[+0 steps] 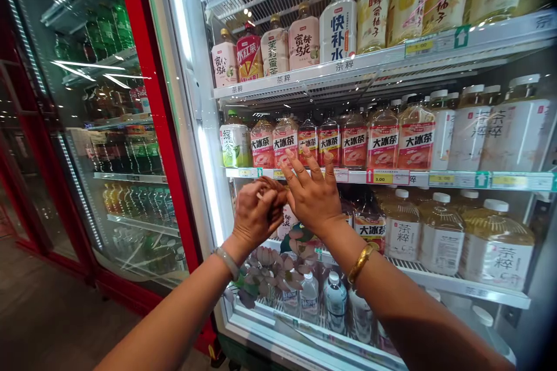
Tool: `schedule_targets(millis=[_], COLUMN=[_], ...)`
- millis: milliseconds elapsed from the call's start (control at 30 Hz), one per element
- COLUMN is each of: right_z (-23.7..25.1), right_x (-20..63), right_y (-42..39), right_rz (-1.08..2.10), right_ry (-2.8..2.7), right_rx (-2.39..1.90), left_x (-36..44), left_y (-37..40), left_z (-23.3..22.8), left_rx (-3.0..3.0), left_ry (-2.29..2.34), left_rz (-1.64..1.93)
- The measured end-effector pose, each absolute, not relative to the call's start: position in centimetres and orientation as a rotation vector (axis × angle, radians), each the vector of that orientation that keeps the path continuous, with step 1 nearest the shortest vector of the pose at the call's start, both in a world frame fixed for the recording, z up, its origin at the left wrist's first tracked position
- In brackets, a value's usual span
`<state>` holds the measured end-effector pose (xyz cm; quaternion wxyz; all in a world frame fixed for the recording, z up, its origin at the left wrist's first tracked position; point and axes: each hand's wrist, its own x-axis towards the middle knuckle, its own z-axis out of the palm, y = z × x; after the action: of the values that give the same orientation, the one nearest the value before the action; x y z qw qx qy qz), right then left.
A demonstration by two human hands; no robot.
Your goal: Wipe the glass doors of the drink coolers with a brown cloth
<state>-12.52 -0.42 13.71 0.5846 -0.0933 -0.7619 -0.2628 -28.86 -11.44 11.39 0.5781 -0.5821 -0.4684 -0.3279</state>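
Observation:
My left hand (256,214), with a pale bangle at its wrist, is closed in front of the cooler's glass. Its curled fingers hide what they hold, if anything; a darker reflection of a hand appears beside them. Just to its right, my right hand (314,194) has its fingers spread, palm toward the glass; whether it touches cannot be told. A gold bangle (361,262) circles that wrist. Beyond the fingertips stands a row of red-labelled iced tea bottles (351,142) on the middle shelf. A green tea bottle (234,142) is at the row's left end.
Large white-capped bottles (500,243) fill the shelf below, and pale yellow bottles (411,3) line the upper right. Smaller water bottles (335,295) stand at the bottom. A red door frame (152,81) rises on the left, with another drinks cooler beyond. Floral reflections (278,269) cross the glass.

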Motion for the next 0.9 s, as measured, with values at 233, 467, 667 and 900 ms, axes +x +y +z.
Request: schedule_targets(millis=[233, 467, 667, 900], right_z=[13.6, 13.5, 13.5, 13.6], right_x=[-12.5, -12.5, -12.5, -12.5], right_y=[-0.3, -0.3, -0.4, -0.5], right_rz=[-0.610, -0.579, -0.616, -0.643], right_ry=[-1.785, -1.807, -1.782, -1.797], right_rx=[-0.210, -0.207, -0.200, -0.229], left_x=[-33.1, -31.8, -29.3, -33.1], left_y=[-12.4, -11.9, -11.9, -11.8], left_z=[17.1, 15.4, 13.7, 17.8], left_rx=[-1.271, -1.051, -1.468, -1.039], left_ry=[-1.141, -1.254, -1.025, -1.268], left_rz=[-0.803, -0.995, -0.632, -1.009])
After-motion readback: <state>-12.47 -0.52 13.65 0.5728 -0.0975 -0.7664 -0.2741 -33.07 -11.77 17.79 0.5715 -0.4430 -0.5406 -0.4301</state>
